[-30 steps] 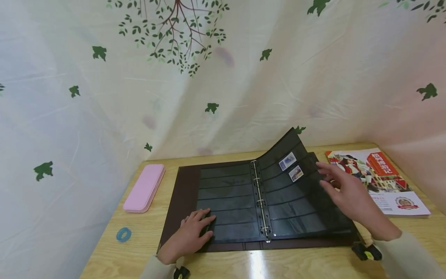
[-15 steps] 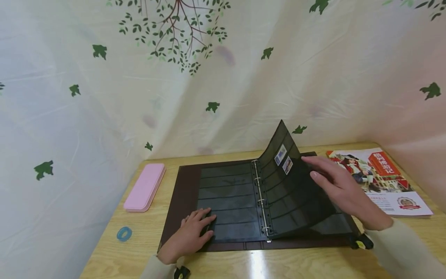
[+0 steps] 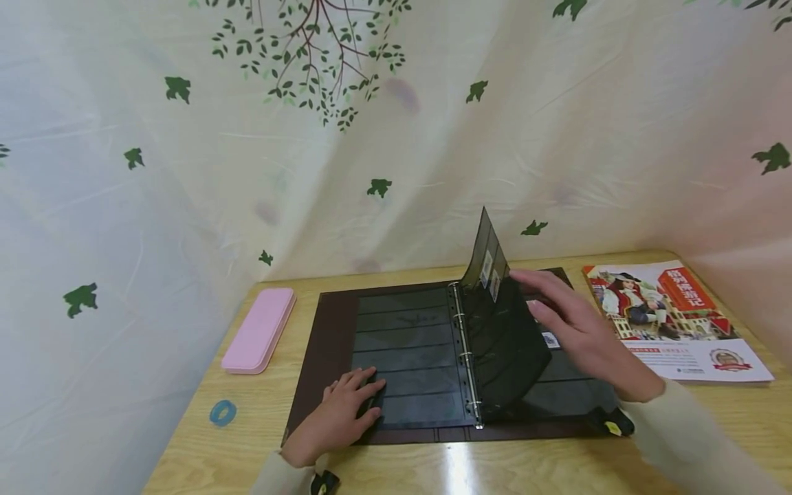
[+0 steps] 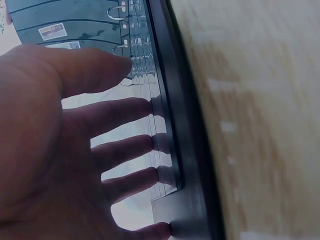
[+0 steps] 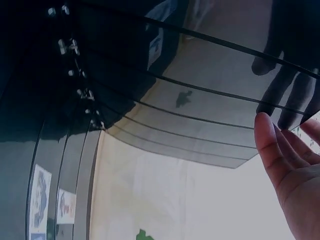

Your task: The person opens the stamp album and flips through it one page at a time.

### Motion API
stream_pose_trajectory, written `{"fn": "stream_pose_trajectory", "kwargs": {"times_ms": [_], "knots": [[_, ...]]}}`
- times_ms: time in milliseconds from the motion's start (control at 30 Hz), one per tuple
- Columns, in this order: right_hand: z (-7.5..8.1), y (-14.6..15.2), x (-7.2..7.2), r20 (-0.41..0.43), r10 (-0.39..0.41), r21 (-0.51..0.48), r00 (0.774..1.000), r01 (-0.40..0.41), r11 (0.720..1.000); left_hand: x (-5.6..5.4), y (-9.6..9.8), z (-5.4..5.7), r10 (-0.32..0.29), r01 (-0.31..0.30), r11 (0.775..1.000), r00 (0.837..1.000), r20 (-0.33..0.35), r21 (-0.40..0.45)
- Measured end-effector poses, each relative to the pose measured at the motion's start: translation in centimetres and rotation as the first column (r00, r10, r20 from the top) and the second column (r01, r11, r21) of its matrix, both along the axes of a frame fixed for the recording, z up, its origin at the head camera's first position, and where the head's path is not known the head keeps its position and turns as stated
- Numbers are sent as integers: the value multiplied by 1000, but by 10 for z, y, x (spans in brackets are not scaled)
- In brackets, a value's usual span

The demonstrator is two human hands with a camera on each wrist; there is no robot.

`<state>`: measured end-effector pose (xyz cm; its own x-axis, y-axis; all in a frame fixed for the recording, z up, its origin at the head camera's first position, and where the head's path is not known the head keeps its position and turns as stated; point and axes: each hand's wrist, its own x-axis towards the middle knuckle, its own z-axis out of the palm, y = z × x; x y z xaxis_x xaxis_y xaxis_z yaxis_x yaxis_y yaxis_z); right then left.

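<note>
A ring binder (image 3: 332,337) lies open on a pale wooden table (image 3: 198,454) with a streaky grain, its dark brown cover showing smooth and matte along the left and near edges. A row of shiny metal rings (image 3: 467,357) runs down its middle. The left hand (image 3: 342,416) rests at the near left part of the left page (image 3: 408,344), fingers straight and spread; the left wrist view shows the fingertips touching glossy plastic that mirrors them. That page is flat, dark and crossed by parallel pocket strips.

The right hand (image 3: 584,335) is at the outer edge of a raised page (image 3: 510,357), its fingers extended and the fingertips against the sheet. This thin, flexible sheet curves up from the rings; its far part is smoky and see-through, and two small rectangular stamps (image 3: 487,267) sit in its strips. Beneath it lies a right-hand page (image 3: 575,396) of the same dark, banded plastic.

Left of the binder are a pink case (image 3: 258,330), oblong with rounded corners, and, nearer, a translucent blue ring (image 3: 231,415). A glossy printed booklet (image 3: 674,323) lies at the far right. Behind hangs a softly creased pale cloth (image 3: 402,137) printed with green leaves and a branch.
</note>
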<state>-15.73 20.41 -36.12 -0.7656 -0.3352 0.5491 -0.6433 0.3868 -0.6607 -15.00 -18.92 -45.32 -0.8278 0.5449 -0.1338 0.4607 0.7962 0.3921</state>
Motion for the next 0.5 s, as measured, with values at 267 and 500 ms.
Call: {"fn": "stream_pose_trajectory", "kwargs": {"times_ms": [267, 500], "knots": [[4, -17, -4, -6, 1, 25, 1000, -1, 1000, 0, 0, 0, 4, -4, 1000, 1000, -4, -3], [4, -33, -8, 3, 57, 21, 998, -57, 998, 1, 0, 1, -3, 3, 1000, 1000, -12, -6]]}}
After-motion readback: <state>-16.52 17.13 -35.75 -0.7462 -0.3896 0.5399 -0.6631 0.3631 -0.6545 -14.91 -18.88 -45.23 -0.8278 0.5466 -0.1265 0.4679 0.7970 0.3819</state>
